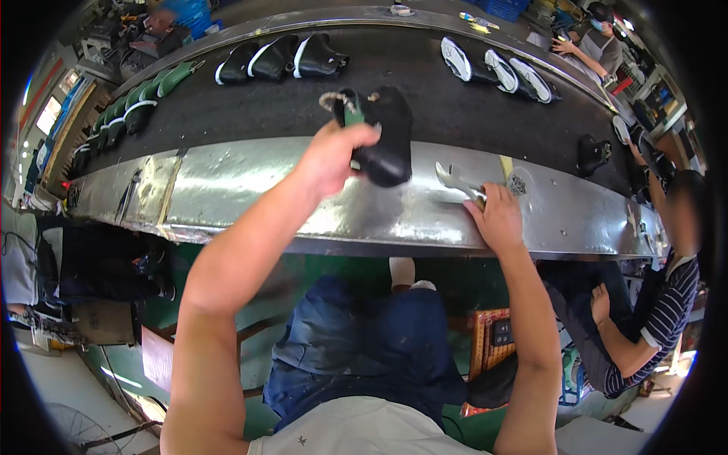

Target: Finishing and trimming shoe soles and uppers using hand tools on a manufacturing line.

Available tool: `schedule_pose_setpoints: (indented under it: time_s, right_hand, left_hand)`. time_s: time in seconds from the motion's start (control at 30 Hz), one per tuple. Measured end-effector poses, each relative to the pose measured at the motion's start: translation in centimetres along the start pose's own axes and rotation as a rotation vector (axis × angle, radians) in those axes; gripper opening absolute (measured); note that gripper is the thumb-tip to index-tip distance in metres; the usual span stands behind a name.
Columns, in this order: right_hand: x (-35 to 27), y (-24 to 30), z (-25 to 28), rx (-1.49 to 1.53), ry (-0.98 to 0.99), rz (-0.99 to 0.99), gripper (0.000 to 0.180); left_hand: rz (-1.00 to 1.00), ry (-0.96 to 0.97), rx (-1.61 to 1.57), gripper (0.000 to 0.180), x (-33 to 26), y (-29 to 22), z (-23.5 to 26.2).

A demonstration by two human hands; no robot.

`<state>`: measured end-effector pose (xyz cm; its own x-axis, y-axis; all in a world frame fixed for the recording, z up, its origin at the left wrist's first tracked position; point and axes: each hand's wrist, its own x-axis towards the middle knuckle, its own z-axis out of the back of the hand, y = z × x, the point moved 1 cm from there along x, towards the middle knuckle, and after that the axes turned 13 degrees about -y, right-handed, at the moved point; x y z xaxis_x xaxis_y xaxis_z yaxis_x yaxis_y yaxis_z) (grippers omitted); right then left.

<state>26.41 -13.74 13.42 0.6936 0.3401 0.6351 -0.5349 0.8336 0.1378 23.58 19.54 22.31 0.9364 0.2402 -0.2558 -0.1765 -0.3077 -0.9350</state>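
My left hand [334,158] is closed around a black shoe upper on a last [390,140], lifted over the near edge of the dark belt. A cord loop and a green patch show at its upper left, beside my fingers. My right hand [499,218] rests at the metal ledge, fingers wrapped round the handles of silver pincers [453,180] with a curved head. The pincers' head points left, toward the shoe upper, and stays apart from it. Just beyond my right hand lies a small heap of tacks [518,185].
A shiny metal ledge [250,189] runs in front of the dark belt [250,106]. Black shoes [322,57], green shoes [176,78] and white-soled shoes [457,61] stand along the belt. A co-worker in a striped shirt [675,296] sits at right; another person [599,49] works across the belt.
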Motion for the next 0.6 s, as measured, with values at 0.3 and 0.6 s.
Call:
schedule_pose_setpoints:
  time_s: [0.3, 0.6]
  right_hand:
    - [0.9, -0.7, -1.2, 0.14, -0.016, -0.172, 0.043]
    - [1.1, -1.3, -1.1, 0.172, -0.019, -0.145, 0.041]
  left_hand:
    - [-0.489, -0.336, 0.748, 0.045, 23.3, 2.8, -3.3]
    - [-0.285, -0.481, 0.352, 0.067, 27.0, 0.3, 4.9]
